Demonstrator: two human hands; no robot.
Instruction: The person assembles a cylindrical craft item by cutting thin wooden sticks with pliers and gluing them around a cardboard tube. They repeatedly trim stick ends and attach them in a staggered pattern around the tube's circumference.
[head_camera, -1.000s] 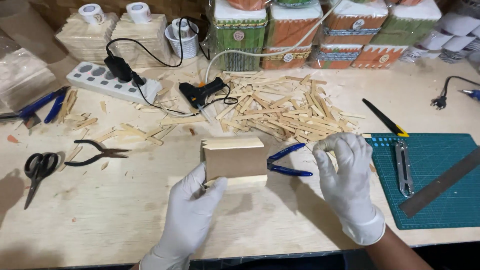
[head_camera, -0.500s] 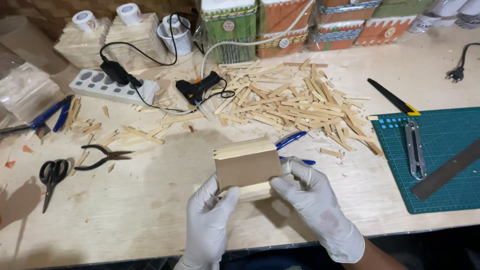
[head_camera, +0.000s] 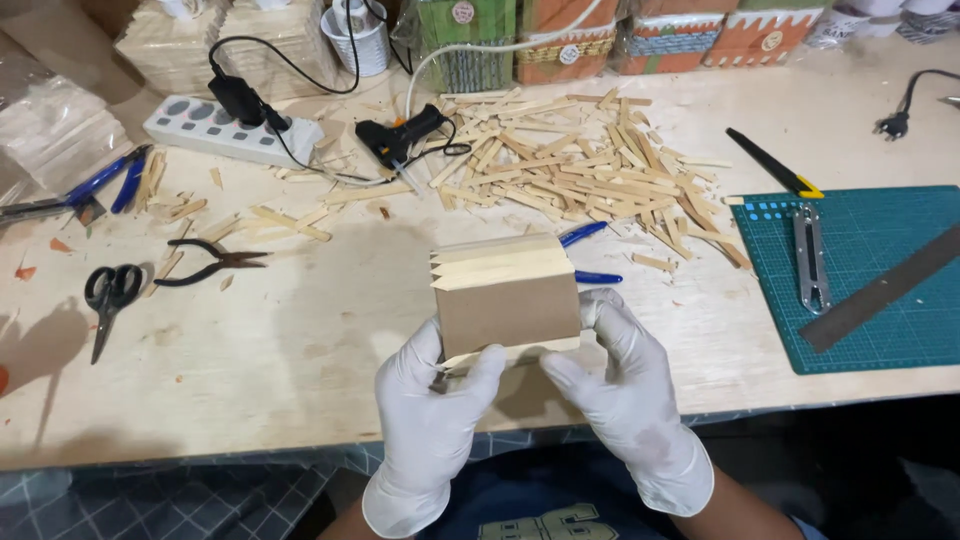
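Above the table (head_camera: 300, 340), both gloved hands' fingers clamp a small box (head_camera: 508, 298): brown cardboard face, pale pointed wooden sticks on top; left hand (head_camera: 432, 400), right hand (head_camera: 620, 385).

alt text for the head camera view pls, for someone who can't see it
Two white-gloved hands, left hand and right hand, hold a small box partly clad in wooden sticks above a workbench. Behind lie a stick pile, glue gun and green cutting mat.
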